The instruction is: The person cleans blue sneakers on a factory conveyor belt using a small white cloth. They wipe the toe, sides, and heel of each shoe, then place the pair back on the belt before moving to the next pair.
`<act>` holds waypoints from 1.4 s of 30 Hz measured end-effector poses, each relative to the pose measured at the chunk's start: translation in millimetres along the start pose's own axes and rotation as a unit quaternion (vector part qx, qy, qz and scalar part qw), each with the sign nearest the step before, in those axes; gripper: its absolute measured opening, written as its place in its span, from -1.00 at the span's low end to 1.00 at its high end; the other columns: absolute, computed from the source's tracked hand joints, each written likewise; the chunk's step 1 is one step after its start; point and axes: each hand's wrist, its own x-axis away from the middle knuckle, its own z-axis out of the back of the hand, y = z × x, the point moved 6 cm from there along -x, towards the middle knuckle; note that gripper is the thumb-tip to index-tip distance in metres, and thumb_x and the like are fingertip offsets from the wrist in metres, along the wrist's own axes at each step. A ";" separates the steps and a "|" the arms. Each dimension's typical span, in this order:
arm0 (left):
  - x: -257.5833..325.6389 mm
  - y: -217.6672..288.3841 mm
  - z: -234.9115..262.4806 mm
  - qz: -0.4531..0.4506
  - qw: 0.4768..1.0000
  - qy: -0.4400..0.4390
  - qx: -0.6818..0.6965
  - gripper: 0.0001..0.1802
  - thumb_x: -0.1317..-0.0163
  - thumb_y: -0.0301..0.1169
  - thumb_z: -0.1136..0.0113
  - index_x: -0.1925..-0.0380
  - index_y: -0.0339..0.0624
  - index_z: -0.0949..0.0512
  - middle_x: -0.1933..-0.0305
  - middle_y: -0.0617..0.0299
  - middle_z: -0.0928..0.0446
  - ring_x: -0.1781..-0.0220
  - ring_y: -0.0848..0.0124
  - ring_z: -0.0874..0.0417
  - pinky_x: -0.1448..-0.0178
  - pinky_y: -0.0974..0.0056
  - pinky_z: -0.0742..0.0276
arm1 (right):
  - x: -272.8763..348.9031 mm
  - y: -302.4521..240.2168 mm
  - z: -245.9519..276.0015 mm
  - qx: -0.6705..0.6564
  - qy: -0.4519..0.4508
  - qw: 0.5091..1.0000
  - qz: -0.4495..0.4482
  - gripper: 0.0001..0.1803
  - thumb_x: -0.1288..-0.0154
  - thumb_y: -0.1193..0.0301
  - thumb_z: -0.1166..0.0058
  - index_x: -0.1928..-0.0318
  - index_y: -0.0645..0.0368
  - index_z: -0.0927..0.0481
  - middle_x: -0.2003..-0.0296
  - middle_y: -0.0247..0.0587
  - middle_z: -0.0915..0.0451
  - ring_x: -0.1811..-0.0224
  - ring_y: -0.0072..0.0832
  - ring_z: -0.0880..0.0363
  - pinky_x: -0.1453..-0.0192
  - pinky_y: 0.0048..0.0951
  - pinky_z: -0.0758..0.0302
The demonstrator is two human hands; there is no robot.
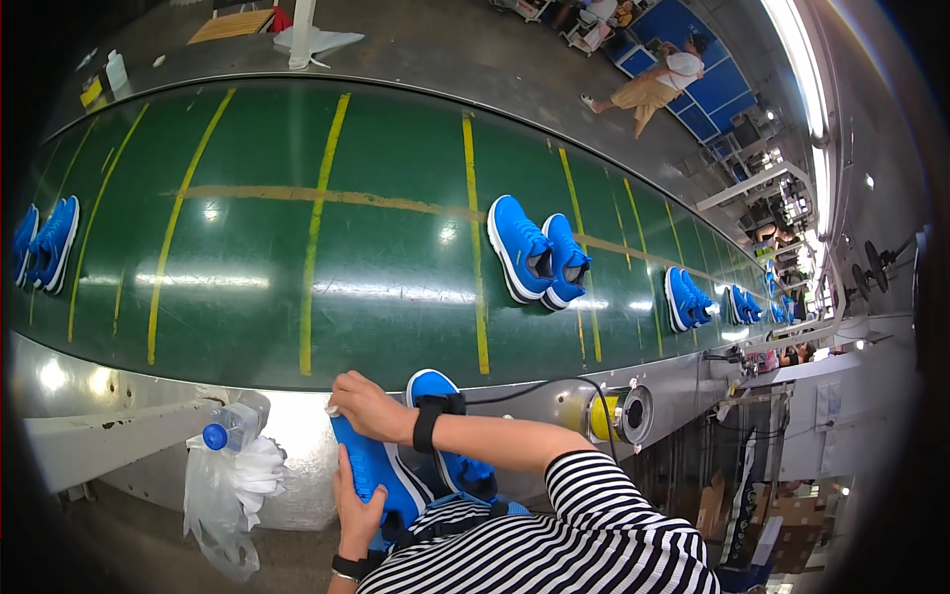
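A blue sneaker [368,465] with a white sole lies tilted near my body, its toe toward the conveyor. My left hand [356,505] grips it along the side, thumb over the laces. At the toe, my right hand [368,404] has its fingers bent and pressed together, with a small white scrap [332,410] showing at the fingertips; its material is unclear. A second blue sneaker [431,384] lies just right of the first, partly hidden by my right wrist, which wears a black strap with a cable.
A green conveyor belt [396,262] with yellow lines carries several pairs of blue sneakers [520,247]. Left of my hands are a clear bottle with a blue cap [215,436], a plastic bag [223,525] and a white metal post [109,441]. A person [668,79] walks beyond the belt.
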 end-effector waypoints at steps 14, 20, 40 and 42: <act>-5.9 -6.2 3.7 -0.052 0.999 0.012 -0.013 -0.07 0.08 -0.45 -0.18 -0.33 -0.13 0.05 -0.04 -0.11 -0.29 -0.06 0.02 -0.33 -0.19 0.12 -0.23 | 59.3 -7.5 13.1 0.043 0.017 0.998 -0.041 -0.80 -0.01 0.64 0.00 0.28 0.23 -0.52 0.39 -0.06 -0.46 0.29 -0.13 -0.45 0.18 -0.27 -0.43; 0.6 -7.6 10.3 -0.011 1.000 -0.009 0.010 -0.03 0.05 -0.44 -0.18 -0.36 -0.06 0.13 -0.10 -0.14 -0.24 -0.10 0.01 -0.30 -0.22 0.12 -0.21 | 116.2 -13.8 8.3 -0.004 -0.071 0.990 -0.126 -0.90 -0.08 0.57 -0.04 0.34 0.25 -0.52 0.44 -0.15 -0.50 0.39 -0.27 -0.50 0.28 -0.35 -0.43; 0.5 -7.7 10.6 -0.002 1.000 0.011 -0.001 -0.02 0.03 -0.43 -0.17 -0.37 0.06 0.16 0.02 -0.13 -0.23 0.00 0.05 -0.33 -0.15 0.15 -0.28 | 53.5 -6.4 5.1 -0.026 0.023 0.972 -0.233 -0.91 -0.04 0.64 0.07 0.37 0.29 -0.41 0.38 0.09 -0.45 0.30 0.01 -0.44 0.23 -0.15 -0.38; 0.7 -7.0 10.6 0.001 1.000 0.007 0.001 -0.02 0.03 -0.43 -0.17 -0.37 0.06 0.16 0.02 -0.13 -0.22 0.00 0.05 -0.33 -0.15 0.16 -0.28 | 47.9 -6.4 5.3 0.003 0.036 0.977 -0.211 -0.91 -0.04 0.65 0.07 0.37 0.29 -0.40 0.38 0.10 -0.45 0.29 0.02 -0.44 0.22 -0.15 -0.38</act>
